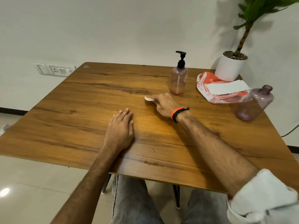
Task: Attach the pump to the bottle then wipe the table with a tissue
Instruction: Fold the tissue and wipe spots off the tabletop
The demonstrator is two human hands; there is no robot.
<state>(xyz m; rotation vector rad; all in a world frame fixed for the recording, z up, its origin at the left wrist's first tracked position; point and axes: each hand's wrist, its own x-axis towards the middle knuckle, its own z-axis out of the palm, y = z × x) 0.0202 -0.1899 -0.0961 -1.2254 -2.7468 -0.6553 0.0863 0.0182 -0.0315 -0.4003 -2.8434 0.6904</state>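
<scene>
Head view: right grip (163, 105) closed around tissue (148, 98)

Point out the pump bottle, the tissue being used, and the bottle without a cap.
pump bottle (178, 81), head view, clear body
tissue (148, 98), head view, white edge
uncapped bottle (254, 104), head view, side wall

Bottles: two are seen, one bottle with pump (179, 78) and one open bottle (254, 104)
Hands: two, left hand (120, 129), right hand (163, 104)
Tissue packs: one tissue pack (221, 88)
Potted plants: one potted plant (231, 65)
Tables: one table (80, 110)
</scene>
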